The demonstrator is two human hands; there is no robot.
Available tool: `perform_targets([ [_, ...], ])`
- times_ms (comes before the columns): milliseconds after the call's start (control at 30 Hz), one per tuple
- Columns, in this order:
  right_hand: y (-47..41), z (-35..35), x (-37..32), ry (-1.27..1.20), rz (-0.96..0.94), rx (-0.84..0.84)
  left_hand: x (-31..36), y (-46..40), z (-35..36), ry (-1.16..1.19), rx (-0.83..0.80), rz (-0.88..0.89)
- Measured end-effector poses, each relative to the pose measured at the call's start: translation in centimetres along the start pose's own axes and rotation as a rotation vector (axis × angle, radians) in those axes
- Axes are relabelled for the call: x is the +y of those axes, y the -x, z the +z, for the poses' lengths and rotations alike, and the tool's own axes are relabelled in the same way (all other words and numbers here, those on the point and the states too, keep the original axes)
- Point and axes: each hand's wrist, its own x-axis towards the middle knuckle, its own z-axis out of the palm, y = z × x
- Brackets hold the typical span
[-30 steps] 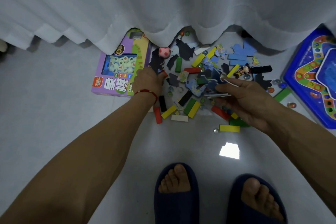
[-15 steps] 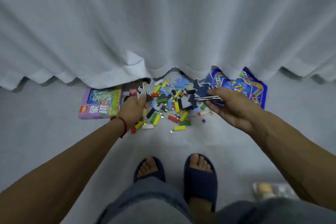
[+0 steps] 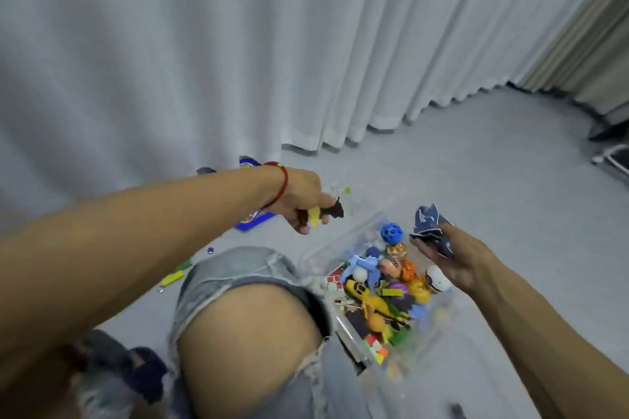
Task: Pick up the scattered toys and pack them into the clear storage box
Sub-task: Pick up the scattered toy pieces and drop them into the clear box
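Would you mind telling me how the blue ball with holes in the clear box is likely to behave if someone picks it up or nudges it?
The blue ball with holes is round and sits high on the toy pile by the clear box wall, so a nudge would probably roll it. Its open lattice suggests it is light for its size. The holes should give fingers purchase, so it is unlikely to slip.

The clear plastic storage box (image 3: 343, 326) has glossy, see-through walls. Inside it, the blue perforated ball (image 3: 391, 233) looks like matt rubber or plastic, the yellow toy vehicle (image 3: 366, 298) is shiny plastic, and the small colourful puzzle cube (image 3: 376, 350) has smooth plastic faces. The dark blue flat puzzle pieces (image 3: 429, 227) look like matt cardboard or foam. The white pleated curtain (image 3: 238, 44) is soft cloth. The grey floor (image 3: 476, 163) looks smooth and matt. The denim shorts (image 3: 238, 265) are rough cloth with frayed edges. The thin red wrist string (image 3: 283, 182) looks like thread.
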Motion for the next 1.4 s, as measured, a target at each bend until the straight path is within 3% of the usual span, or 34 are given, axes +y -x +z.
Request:
perform_targets([
  [167, 0.5, -2.8, 0.2, 0.014, -0.007, 0.084, 3.3, -2.5, 2.7, 0.065, -0.139, -0.047],
  [267, 0.4, -1.2, 0.5, 0.152, -0.012, 0.075, 2.3, -1.8, 0.5, 0.146, -0.02, 0.016],
  [367, -0.4, 2.0, 1.8, 0.264, -0.022, 0.019, -1.1, 0.2, -4.4, 0.073, 0.132, 0.0],
  [500, -1.1, 10.1, 5.3, 0.489, -0.031, -0.25, -9.7, 4.4, -13.2, -0.046, 0.421, -0.111],
  [567, -1.2, 15.5, 7.5, 0.714, -0.053, -0.42, -15.2, 7.2, -17.2, -0.215, 0.573, -0.248],
  [667, -2.1, 23.7, 10.6, 1.144, -0.181, -0.69, -22.1, 10.8, -21.1, -0.421, 0.639, -0.45],
  [767, -3.5, 31.4, 14.0, 1.597, -0.284, -0.969, -28.3, 11.5, -23.2, -0.415, 0.742, -0.493],
  [900, -6.3, 40.2, 19.8, 2.05, -0.628, -1.219, -36.5, 8.6, -24.0, -0.291, 0.849, -0.487],
  [1167, -13.9, 54.5, 31.4, 2.077, -0.802, -1.52, -45.1, -0.9, -29.0, -0.53, 0.861, -0.28],
  [1300, -18.0, 59.6, 31.6, 1.95, -0.966, -1.307, -48.5, -4.0, -32.4, -0.655, 0.97, -0.141],
  [1400, -20.7, 59.9, 30.8, 1.908, -0.954, -1.254, -50.1, -5.0, -34.2, -0.553, 1.102, -0.097],
])
